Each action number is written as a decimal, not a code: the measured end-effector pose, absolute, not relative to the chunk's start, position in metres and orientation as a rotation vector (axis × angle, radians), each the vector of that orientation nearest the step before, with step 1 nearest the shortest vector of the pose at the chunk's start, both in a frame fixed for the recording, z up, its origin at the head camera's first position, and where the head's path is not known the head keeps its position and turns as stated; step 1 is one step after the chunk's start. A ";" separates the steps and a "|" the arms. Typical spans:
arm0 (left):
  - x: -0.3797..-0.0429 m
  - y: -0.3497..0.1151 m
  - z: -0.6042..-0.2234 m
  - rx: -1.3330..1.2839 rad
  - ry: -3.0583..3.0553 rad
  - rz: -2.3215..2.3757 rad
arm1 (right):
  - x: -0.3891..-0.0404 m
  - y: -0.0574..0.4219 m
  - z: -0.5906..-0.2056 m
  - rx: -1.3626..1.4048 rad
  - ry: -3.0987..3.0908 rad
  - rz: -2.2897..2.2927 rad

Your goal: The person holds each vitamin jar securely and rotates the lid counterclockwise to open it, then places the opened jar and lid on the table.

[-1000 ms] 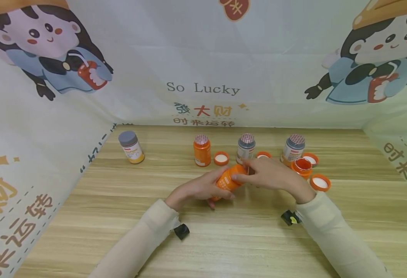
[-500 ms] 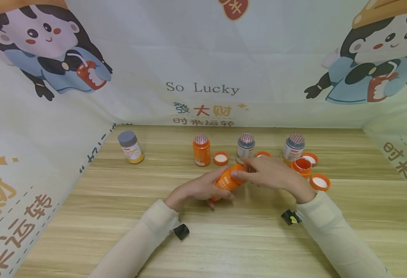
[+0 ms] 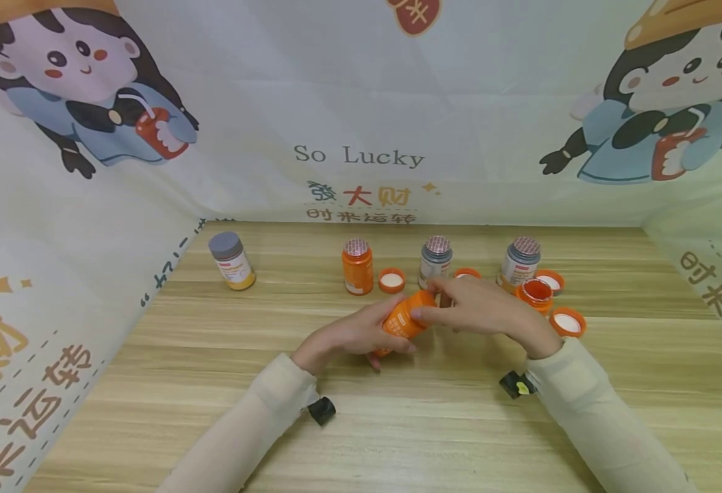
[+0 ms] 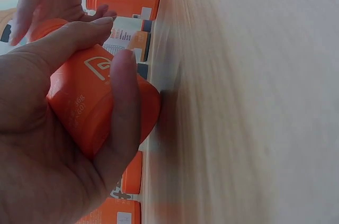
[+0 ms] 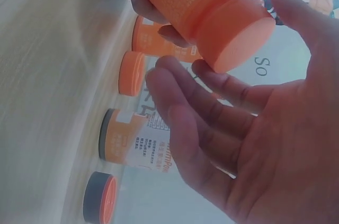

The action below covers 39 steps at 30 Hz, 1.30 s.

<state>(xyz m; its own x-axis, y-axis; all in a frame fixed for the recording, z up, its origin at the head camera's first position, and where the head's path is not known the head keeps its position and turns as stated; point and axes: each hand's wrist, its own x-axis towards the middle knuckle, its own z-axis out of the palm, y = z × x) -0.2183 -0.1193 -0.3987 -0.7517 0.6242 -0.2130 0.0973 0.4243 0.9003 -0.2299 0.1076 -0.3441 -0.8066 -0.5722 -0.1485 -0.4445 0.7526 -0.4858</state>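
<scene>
My left hand (image 3: 361, 332) grips an orange pill bottle (image 3: 401, 323) by its body, tilted with its capped end up and to the right. In the left wrist view, the thumb and a finger wrap round the bottle (image 4: 87, 97). At that end, my right hand (image 3: 480, 305) pinches the orange cap (image 5: 235, 36) between thumb and forefinger. Its other fingers are bent below the cap, holding nothing, as the right wrist view shows. Just behind the hands stands a grey bottle (image 3: 436, 259) with a foil-sealed mouth.
A sealed orange bottle (image 3: 358, 268) and a sealed grey bottle (image 3: 519, 263) stand along the back. An unsealed orange bottle (image 3: 534, 294) is at right. Loose caps lie nearby, including an orange one (image 3: 392, 280) and another (image 3: 567, 322). A grey-capped bottle (image 3: 233, 261) stands far left.
My right hand and its fingers have shifted very slightly at the cap. My left hand and the tilted bottle stay in the same place.
</scene>
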 end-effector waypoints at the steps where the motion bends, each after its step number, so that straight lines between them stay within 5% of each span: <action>1: -0.218 -0.119 -0.399 0.604 2.152 1.313 | -0.230 0.107 -0.344 -0.784 2.673 -0.620; 39: -0.218 -0.120 -0.399 0.584 2.139 1.323 | -0.229 0.106 -0.343 -0.756 2.697 -0.597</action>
<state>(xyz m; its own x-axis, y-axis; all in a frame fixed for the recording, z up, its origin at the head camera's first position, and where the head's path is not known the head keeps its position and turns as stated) -0.2180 -0.1197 -0.3989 -0.7532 0.6178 -0.2257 0.0739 0.4205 0.9043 -0.2292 0.1061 -0.3435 -0.8251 -0.5448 -0.1498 -0.4307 0.7781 -0.4572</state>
